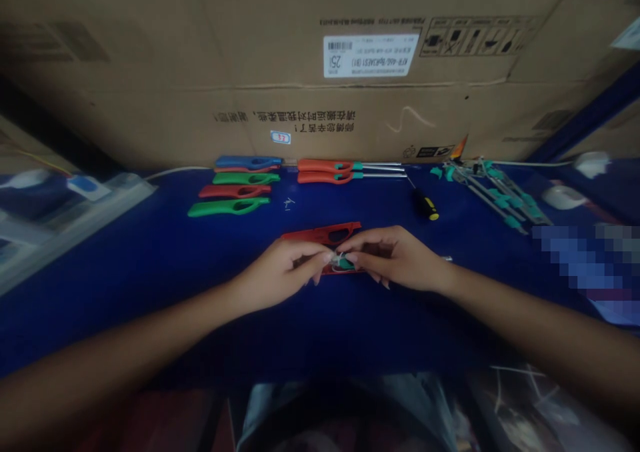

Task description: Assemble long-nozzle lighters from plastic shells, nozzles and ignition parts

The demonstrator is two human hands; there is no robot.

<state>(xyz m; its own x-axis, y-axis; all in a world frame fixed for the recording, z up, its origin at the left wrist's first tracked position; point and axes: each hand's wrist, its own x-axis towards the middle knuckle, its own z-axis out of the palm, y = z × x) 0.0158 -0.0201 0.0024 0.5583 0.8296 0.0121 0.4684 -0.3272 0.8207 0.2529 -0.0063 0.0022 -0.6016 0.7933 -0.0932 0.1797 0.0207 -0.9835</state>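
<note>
Over the middle of the blue table my left hand (277, 269) and my right hand (407, 260) meet, fingertips almost touching. The right one pinches the inner part of a gas lighter (343, 262), with its green trigger; a metal tube end (447, 259) shows beyond the wrist. My left thumb and forefinger are closed on a thin whitish wire (334, 259) at that part. Just behind the fingers lies a red lighter shell half (320, 231). Another red shell piece (340, 271) lies below them, mostly covered by my hands.
Several coloured shell pieces (235, 191) lie at the back left. Red lighters with metal tubes (327, 177) stand behind my hands. A black and yellow screwdriver (426, 205) and a pile of green-triggered tubes (500, 192) lie right. A cardboard wall (280, 52) closes the back.
</note>
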